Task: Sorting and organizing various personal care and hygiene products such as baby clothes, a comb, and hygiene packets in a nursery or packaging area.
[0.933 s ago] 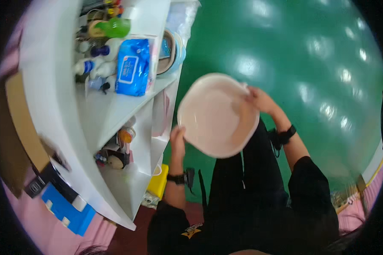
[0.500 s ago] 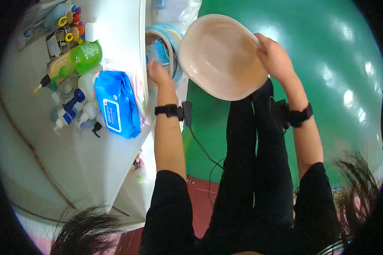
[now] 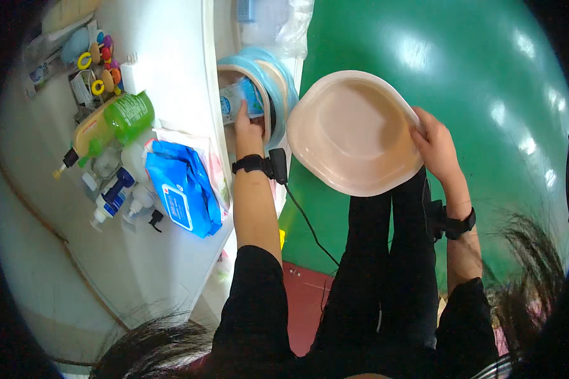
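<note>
My right hand is closed on the right rim of a pale pink plastic basin, thumb on the inner side, and holds it tilted above my legs. To the left, nested basins with light blue and cream rims stand on a shelf beside the white top. A blue and white soft packet lies in the nearest one. My left hand reaches into that basin and pinches the packet's lower edge, thumb on top; its other fingers are partly hidden.
On the white tabletop lie a blue wipes pack, a green bottle, several pump bottles and colourful toys. Clear plastic wrapping sits beyond the basins. A cable hangs from my left wrist strap.
My left hand has moved further into the nested basins and closed on the packet. The pink basin, in my right hand, now appears lower and further right. The whole view has shifted somewhat.
</note>
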The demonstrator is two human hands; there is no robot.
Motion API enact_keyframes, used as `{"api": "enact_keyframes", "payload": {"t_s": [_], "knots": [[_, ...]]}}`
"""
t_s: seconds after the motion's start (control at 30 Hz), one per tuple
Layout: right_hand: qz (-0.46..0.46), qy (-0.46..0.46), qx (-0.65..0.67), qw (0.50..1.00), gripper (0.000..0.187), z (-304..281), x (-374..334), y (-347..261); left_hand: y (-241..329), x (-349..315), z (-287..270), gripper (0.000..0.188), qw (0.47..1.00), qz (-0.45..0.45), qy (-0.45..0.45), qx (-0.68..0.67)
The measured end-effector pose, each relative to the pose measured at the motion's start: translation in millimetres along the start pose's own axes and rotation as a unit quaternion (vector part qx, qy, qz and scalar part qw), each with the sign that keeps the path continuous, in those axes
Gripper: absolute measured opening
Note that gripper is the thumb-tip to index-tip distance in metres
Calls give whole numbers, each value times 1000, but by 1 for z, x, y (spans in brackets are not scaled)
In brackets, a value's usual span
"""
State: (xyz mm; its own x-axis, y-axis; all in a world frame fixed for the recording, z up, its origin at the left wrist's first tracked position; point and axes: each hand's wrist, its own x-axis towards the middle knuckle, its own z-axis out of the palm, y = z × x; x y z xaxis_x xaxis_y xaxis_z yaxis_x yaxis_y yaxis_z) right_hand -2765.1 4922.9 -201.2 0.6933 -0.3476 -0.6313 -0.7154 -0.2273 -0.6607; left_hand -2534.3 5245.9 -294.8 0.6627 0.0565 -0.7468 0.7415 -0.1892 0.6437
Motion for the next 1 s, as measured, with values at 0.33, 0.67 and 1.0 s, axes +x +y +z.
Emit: {"api": "enact_keyframes", "payload": {"t_s": [0.33,0.67,1.0], "knots": [[-12,20,17,1000,32,-12,-7,-14,-7,-1,-17,35,965,-18,81,-248],[8,62,51,997,25,-43,11,-43,-38,-135,-23,21,909,-74,30,-410],[-189,-31,26,981,29,69,76,-132,-123,-255,-71,30,909,-214,182,-306]]}}
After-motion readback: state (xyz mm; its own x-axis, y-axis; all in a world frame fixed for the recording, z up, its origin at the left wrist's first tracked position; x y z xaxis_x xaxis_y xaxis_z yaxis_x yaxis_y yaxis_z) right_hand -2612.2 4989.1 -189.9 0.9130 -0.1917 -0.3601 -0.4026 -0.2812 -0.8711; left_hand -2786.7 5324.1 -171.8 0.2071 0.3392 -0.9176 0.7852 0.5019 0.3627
